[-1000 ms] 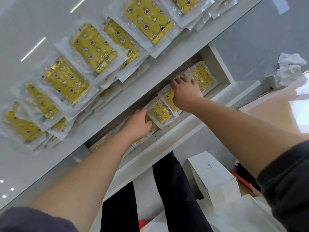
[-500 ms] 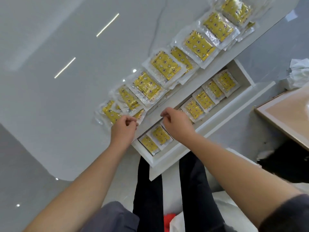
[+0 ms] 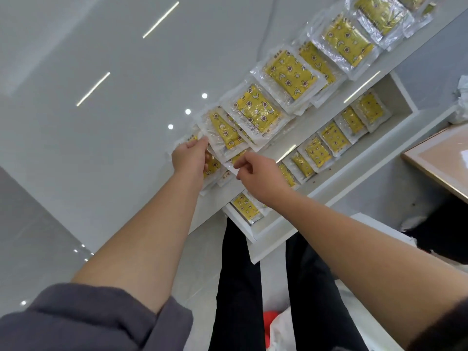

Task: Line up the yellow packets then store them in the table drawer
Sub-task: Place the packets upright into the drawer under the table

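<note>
Several yellow packets in clear wrappers lie in an overlapping diagonal row along the white table's near edge. Below it the white drawer stands pulled out, with a row of several yellow packets laid flat inside. My left hand pinches the corner of the packet at the near end of the table row. My right hand pinches the edge of another packet lying just under that one, above the drawer's near end.
The glossy white table stretches away to the left. A light wooden surface sits at the right, with crumpled white material at its far side. My dark-trousered legs are below the drawer, and white bags lie on the floor.
Both hands have come up out of the drawer to the near end of the row on the table and taken hold of packets there. The view has pulled back.
</note>
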